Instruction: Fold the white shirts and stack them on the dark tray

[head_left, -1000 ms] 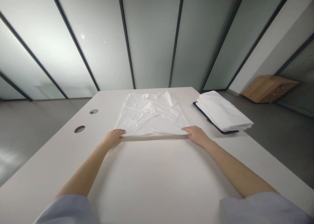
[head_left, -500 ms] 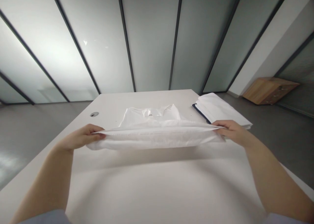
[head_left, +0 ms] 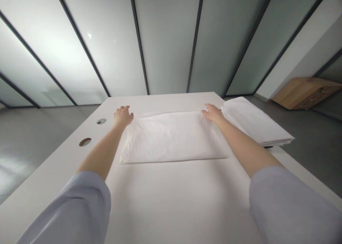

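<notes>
A thin, slightly see-through white cloth [head_left: 173, 137], folded into a wide rectangle, lies flat on the white table [head_left: 171, 197]. My left hand [head_left: 123, 115] is just off its far left corner, fingers apart and holding nothing. At the far right corner is my right hand [head_left: 212, 113], its fingers stretched out by the cloth's edge; whether the fingertips touch it I cannot tell. Soft wrinkles run over the left part of the cloth, and its near edge is nearly straight.
To the right, a stack of folded white fabric [head_left: 253, 121] lies by the table's edge. Two round holes [head_left: 85, 141] are in the tabletop at left, one with a grey cover [head_left: 101, 121]. A wooden cabinet [head_left: 304, 92] stands on the floor beyond, near frosted glass panels [head_left: 165, 41].
Both hands have let go of the raised cloth edge and moved away from me and inward. The cloth now lies folded over, its far neckline-like part covered.
</notes>
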`<state>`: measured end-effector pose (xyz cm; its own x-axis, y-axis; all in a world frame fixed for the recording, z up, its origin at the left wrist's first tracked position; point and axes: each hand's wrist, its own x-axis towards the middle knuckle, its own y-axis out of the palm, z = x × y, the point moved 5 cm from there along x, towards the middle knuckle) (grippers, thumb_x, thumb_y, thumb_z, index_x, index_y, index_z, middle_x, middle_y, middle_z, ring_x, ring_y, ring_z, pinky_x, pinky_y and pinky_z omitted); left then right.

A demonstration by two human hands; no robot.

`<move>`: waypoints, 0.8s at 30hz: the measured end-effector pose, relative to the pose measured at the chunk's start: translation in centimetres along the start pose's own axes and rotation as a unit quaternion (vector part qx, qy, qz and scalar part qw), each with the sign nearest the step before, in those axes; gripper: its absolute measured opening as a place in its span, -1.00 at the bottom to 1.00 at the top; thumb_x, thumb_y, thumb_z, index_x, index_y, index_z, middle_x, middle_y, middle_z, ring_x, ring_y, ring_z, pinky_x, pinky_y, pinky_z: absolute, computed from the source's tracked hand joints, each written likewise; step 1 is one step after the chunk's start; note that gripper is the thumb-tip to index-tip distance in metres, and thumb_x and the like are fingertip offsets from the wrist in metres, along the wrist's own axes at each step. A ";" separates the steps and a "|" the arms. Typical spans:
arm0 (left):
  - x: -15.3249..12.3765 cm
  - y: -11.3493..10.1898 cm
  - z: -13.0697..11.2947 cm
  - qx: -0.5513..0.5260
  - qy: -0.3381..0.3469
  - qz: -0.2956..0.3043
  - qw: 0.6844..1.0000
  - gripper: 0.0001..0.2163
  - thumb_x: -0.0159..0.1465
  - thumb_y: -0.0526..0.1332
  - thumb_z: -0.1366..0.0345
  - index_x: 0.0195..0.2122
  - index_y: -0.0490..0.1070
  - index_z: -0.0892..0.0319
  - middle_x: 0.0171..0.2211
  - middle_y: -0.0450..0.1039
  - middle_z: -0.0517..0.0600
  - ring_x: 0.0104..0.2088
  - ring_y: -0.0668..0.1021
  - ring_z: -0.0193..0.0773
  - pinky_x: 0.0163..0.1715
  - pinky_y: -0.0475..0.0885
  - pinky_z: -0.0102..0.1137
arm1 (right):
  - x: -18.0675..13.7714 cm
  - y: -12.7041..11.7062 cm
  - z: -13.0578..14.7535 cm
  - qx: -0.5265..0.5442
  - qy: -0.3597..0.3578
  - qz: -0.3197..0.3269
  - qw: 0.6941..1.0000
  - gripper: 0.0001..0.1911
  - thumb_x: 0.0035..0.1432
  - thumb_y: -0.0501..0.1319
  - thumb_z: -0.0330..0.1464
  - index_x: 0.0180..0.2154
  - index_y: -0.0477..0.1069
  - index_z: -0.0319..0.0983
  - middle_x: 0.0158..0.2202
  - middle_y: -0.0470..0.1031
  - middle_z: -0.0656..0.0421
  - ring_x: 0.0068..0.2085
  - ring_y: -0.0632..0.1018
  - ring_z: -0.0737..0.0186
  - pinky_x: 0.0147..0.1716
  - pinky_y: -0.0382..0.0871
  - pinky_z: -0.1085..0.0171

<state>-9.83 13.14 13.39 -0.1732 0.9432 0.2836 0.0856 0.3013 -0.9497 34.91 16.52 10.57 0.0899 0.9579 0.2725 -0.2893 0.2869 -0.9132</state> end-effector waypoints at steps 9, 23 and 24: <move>-7.8 9.6 -5.4 0.032 0.077 0.190 0.978 -0.37 0.29 -0.07 -0.11 0.28 0.14 0.14 0.30 0.14 0.23 0.27 0.22 0.15 0.14 0.20 0.06 | -8.4 8.5 4.1 -0.094 -0.111 0.124 0.982 -0.42 0.28 -0.01 -0.02 0.20 0.26 -0.18 0.25 0.26 -0.10 0.24 0.25 -0.19 0.15 0.10 -0.18; -8.8 10.4 -3.4 -0.002 0.090 0.079 0.993 -0.50 0.31 0.02 0.00 0.19 0.29 0.15 0.27 0.22 0.16 0.27 0.25 0.01 0.23 0.14 -0.09 | -10.3 8.7 2.2 -0.078 -0.088 0.122 0.986 -0.49 0.30 0.01 -0.12 0.19 0.30 -0.19 0.32 0.16 -0.05 0.32 0.15 -0.13 0.20 0.05 -0.13; -8.9 10.2 -3.7 -0.011 0.110 0.067 0.992 -0.54 0.31 0.04 0.05 0.16 0.32 0.14 0.23 0.28 0.14 0.23 0.31 -0.02 0.21 0.19 -0.14 | -10.3 8.6 2.2 -0.079 -0.094 0.114 0.986 -0.51 0.30 0.03 -0.13 0.15 0.33 -0.20 0.30 0.20 -0.06 0.31 0.18 -0.12 0.20 0.07 -0.11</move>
<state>-3.79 8.36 1.72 0.0599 0.9819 0.1794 0.1160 0.1717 -0.9783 29.36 9.11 0.59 -0.1435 0.9853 0.0927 -0.1286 0.0743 -0.9889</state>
